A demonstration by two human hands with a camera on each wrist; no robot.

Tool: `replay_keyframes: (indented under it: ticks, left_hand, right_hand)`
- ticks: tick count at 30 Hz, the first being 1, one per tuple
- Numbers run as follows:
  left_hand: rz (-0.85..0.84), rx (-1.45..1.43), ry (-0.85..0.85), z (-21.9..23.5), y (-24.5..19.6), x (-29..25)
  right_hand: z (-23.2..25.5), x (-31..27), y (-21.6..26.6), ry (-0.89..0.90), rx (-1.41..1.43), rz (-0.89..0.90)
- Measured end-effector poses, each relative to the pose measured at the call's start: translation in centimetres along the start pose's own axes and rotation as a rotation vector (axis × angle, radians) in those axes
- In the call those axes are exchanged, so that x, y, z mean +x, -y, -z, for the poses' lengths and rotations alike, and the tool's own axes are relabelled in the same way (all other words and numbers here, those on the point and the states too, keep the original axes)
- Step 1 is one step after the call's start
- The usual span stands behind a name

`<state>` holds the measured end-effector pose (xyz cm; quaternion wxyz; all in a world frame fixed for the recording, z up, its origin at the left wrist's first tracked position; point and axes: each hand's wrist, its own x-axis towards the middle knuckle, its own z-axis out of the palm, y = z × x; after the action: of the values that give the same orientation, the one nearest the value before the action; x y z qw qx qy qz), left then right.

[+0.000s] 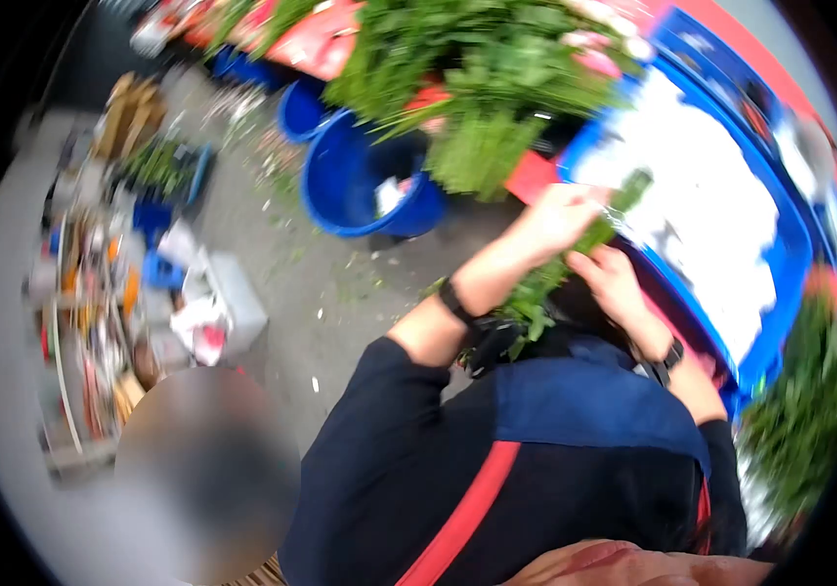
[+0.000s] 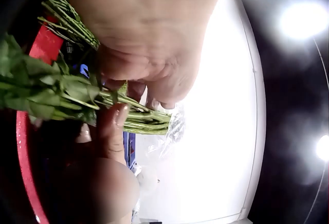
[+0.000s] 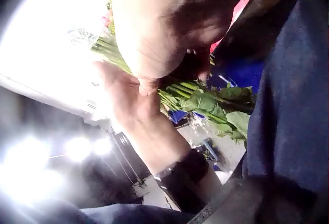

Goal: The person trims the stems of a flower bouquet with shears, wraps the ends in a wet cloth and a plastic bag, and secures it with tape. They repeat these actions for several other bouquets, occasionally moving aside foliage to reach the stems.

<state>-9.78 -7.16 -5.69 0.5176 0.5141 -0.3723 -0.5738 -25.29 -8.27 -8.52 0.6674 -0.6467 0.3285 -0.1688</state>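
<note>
A bunch of leafy green stems lies across both hands. My left hand grips it near the cut ends, fingers bent around the stems. Farther toward the leaves, my right hand holds the same bunch, its thumb lying against the stems in the left wrist view. Crinkled clear plastic covers the cut ends, just past the left fingers. In the right wrist view the right hand hides part of the stems. Both wrists wear dark bands.
A blue-edged tray with a bright white surface stands right of the hands. Cut greenery is heaped ahead on a red surface. A blue bucket stands on the littered floor, and more greenery lies at far right. Cluttered shelves stand left.
</note>
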Motion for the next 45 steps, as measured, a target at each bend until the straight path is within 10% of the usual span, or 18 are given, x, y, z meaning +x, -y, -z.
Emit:
replay_keyframes:
  ticks: [6,8,12,14,16,21,26,28,30,33,40,45]
  left_hand:
    - [-0.103,0.144,0.078,-5.9,1.2,-1.1]
    - [0.098,0.135,0.121,-7.9,0.8,-1.5]
    - [0.22,0.238,0.284,-13.5,2.8,-1.7]
    - [0.099,0.382,0.387,-16.5,3.9,-2.1]
    - [0.066,0.413,0.437,-19.5,4.1,-2.9]
    - [0.257,0.691,0.364,-27.1,5.6,-4.6]
    - [0.119,0.737,0.461,-30.5,10.4,-5.8]
    - [0.031,0.917,0.51,-31.9,11.3,-6.4]
    - [-0.04,0.947,0.626,-33.5,13.1,-6.6]
    - [0.104,1.1,0.803,-36.5,16.1,-6.5]
    - [0.082,1.159,0.994,-42.5,20.3,-5.3]
    - [0.577,0.874,1.172,-44.6,13.3,-7.3]
  right_hand:
    - [5.5,-5.6,-0.1,0.088,-0.445,0.209]
    - [9.2,-9.9,2.9,0.014,-0.279,-0.173]
    - [10.4,-14.3,0.0,-0.511,0.561,0.115]
    - [11.6,-16.7,-2.9,-0.54,0.266,0.035]
    - [11.8,-18.6,-4.5,-0.847,-0.398,0.324]
    - [12.2,-23.9,-6.1,-0.515,-0.664,-0.048]
    - [16.4,-32.4,-7.0,-0.339,-0.618,0.039]
    - [20.6,-35.3,-9.9,-0.704,-0.496,-0.351]
    - [25.0,-37.8,-13.4,-1.07,-0.856,-0.349]
    - [28.9,-37.8,-18.0,-0.802,-0.399,-0.305]
    - [20.5,-43.3,-9.6,-0.749,-0.297,-0.138]
    - [17.7,-45.7,-15.6,-0.924,0.09,-0.082]
